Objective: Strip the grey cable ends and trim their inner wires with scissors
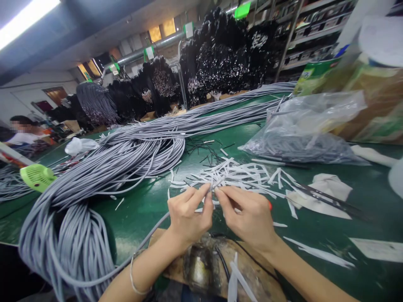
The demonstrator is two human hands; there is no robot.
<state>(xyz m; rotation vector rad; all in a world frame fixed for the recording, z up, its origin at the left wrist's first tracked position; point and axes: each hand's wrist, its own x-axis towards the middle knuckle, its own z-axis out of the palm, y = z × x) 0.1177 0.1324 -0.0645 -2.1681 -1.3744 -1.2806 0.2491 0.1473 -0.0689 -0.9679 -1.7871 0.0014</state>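
Both my hands meet over the green table (145, 205), fingertips pinched together. My left hand (189, 216) pinches the end of a grey cable (147, 239) that loops down and left toward the big bundle. My right hand (247, 216) pinches a small white piece at that same spot; something red shows behind it. Just beyond my fingers lies a scatter of white tube pieces (239, 174). A bracelet sits on my left wrist.
A thick bundle of grey cables (103, 167) curves across the left and back. A clear plastic bag of parts (308, 130), black scissors on white cloth (327, 199), a green fan (37, 177), a worn wooden block (214, 264). Another person sits far left.
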